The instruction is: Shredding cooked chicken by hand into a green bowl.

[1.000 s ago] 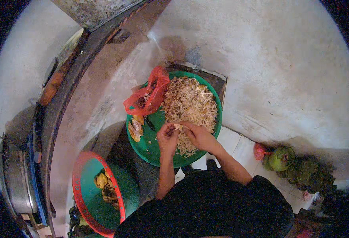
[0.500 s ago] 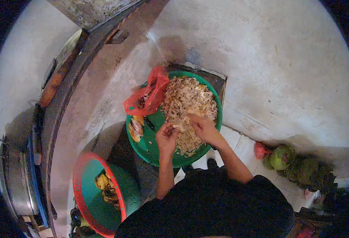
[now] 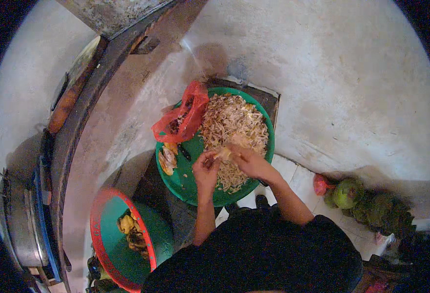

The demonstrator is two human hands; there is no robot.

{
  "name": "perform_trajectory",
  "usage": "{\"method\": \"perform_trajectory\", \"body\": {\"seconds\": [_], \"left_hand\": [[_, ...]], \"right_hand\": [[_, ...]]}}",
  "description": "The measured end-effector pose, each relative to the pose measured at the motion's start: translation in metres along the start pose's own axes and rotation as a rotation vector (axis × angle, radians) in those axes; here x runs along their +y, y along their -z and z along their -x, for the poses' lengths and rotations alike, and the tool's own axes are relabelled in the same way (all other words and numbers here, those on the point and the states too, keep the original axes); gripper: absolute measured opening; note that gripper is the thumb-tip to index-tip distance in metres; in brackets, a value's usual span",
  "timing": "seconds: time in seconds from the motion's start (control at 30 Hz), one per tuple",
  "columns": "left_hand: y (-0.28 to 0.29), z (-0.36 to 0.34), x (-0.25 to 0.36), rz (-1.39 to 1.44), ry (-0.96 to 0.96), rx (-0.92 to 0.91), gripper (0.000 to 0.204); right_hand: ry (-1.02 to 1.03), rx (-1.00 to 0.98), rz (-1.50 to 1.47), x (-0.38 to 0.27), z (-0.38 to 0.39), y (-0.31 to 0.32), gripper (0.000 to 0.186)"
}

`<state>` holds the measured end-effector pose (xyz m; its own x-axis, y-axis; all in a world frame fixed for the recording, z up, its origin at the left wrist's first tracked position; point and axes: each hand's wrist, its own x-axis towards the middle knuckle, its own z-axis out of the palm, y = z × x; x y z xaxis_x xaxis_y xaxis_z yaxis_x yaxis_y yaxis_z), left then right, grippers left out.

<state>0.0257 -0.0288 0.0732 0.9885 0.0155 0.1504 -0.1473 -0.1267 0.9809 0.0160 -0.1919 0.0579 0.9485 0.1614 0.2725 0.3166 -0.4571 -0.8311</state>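
A round green tray [image 3: 191, 193] holds a wide heap of pale, thin shreds [image 3: 234, 119] on its right side. Over the heap's near left edge, my left hand [image 3: 205, 168] is closed in a pinch on a small pale yellowish piece [image 3: 224, 153]. My right hand [image 3: 246, 161] meets it from the right, its fingers closed on the same piece; its exact kind cannot be made out. Left of the hands lie larger pale yellow pieces [image 3: 167, 160] and a black-handled knife [image 3: 184, 153]. A crumpled red plastic bag [image 3: 188, 115] with dark bits inside rests on the tray's far left.
A green bucket with a red rim [image 3: 148, 246] stands at lower left, yellow-brown peelings [image 3: 131, 229] inside. Green round fruits [image 3: 348, 193] sit by the wall at right. A large metal pot [image 3: 27, 224] is at far left, and a wall [image 3: 342, 88] rises behind the tray.
My right hand has come down slightly and closer to the left hand, its fingers now on the pale piece. My left hand has hardly moved.
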Motion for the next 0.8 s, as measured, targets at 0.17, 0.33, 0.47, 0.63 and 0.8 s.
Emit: {"method": "perform_trajectory", "body": {"seconds": [0.17,0.33,0.47,0.63,0.8], "left_hand": [[0.005,-0.006,-0.017,-0.025,-0.057,-0.019,0.023],[0.002,-0.008,-0.005,-0.093,-0.042,0.01,0.022],[0.002,-0.006,-0.004,-0.008,-0.03,0.02,0.023],[0.001,-0.006,0.003,0.072,0.023,0.03,0.021],[-0.001,-0.009,0.001,0.01,-0.008,0.007,0.02]], "right_hand": [[-0.025,-0.048,-0.003,-0.032,0.006,-0.007,0.036],[-0.185,-0.004,0.119,-0.046,0.002,-0.007,0.032],[-0.182,0.206,0.153,-0.023,-0.004,0.003,0.033],[-0.071,-0.094,-0.194,-0.023,0.001,0.001,0.034],[0.001,0.127,0.014,-0.029,0.001,-0.009,0.035]]}}
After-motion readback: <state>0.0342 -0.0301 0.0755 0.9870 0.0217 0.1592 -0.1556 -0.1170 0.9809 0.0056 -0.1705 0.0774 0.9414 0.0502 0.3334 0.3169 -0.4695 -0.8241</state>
